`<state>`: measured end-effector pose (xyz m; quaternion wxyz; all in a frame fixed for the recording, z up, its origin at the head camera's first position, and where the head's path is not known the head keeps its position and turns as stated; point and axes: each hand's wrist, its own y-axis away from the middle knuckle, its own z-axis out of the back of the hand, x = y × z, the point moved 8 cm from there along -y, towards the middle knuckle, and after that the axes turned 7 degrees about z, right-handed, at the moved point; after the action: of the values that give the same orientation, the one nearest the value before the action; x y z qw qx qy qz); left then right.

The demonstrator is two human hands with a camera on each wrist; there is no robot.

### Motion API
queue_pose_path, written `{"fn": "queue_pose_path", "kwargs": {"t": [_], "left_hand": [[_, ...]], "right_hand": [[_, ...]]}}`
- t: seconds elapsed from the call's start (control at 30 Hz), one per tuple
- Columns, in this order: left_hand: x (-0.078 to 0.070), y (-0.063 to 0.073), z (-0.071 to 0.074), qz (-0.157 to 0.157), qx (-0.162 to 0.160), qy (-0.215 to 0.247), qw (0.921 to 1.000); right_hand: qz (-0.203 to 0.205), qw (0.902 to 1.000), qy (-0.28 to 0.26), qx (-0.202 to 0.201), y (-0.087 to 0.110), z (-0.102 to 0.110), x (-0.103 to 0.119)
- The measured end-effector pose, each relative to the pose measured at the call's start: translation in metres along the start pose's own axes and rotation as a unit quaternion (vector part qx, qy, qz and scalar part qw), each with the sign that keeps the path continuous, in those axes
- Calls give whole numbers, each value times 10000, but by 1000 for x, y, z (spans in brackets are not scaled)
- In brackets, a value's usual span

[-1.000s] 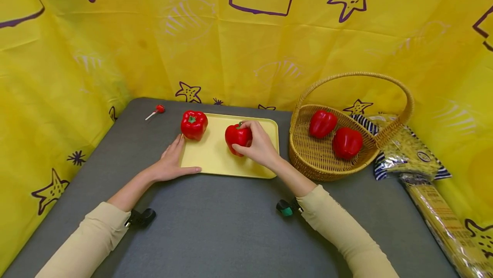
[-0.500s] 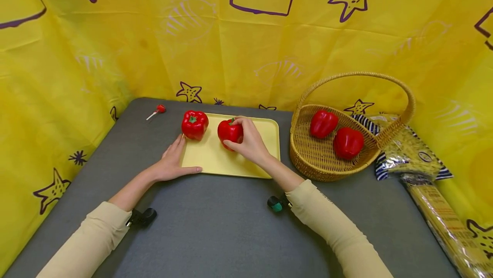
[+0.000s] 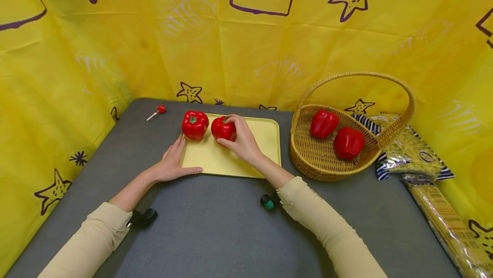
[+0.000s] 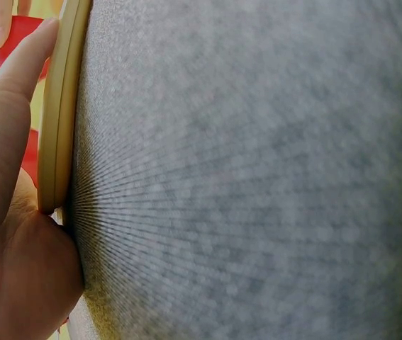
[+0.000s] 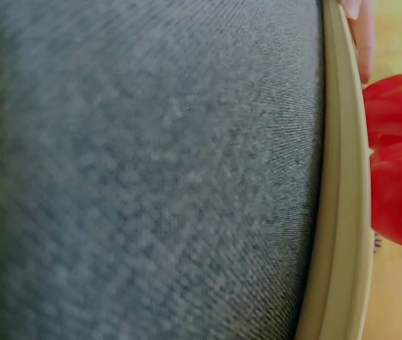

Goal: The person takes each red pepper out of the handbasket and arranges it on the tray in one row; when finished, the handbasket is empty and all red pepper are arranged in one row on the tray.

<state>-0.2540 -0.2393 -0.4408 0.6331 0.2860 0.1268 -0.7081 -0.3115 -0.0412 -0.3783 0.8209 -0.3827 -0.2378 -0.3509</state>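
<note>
In the head view my right hand (image 3: 244,144) grips a red bell pepper (image 3: 221,130) over the pale yellow tray (image 3: 231,164), thumb at its front and fingers near the green stem. Just left of it a second red bell pepper (image 3: 194,126) stands upright at the tray's back left corner. My left hand (image 3: 168,165) rests at the front left corner, its fingers straight along the left side and the thumb along the front edge. The left wrist view has that thumb (image 4: 6,120) against the tray rim (image 4: 62,106). Whether the gripped pepper touches the tray is unclear.
Right of the tray stands a wicker basket (image 3: 308,167) with a tall handle, holding two red bell peppers (image 3: 324,124). Beyond it lie a striped pasta bag (image 3: 414,153) and a long spaghetti pack (image 3: 443,222). A red lollipop (image 3: 161,109) lies at the back left. Yellow cloth encloses the table.
My right hand has carried its bell pepper leftward and slightly back over the tray, close to the other pepper. The left hand has stayed in place.
</note>
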Motion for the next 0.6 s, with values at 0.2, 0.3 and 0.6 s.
{"fn": "queue_pose_path", "kwargs": {"t": [0.2,0.3,0.6], "left_hand": [[-1,1,-1,9,35,7,10000],[-2,1,-1,9,45,13,10000],[-1,1,0,17,22,-11,10000]], "right_hand": [[76,10000,16,32,0,-3,-2],[38,10000,21,64,1,-3,-3],[-174,9998,18,-17,3,-3,-7]]}}
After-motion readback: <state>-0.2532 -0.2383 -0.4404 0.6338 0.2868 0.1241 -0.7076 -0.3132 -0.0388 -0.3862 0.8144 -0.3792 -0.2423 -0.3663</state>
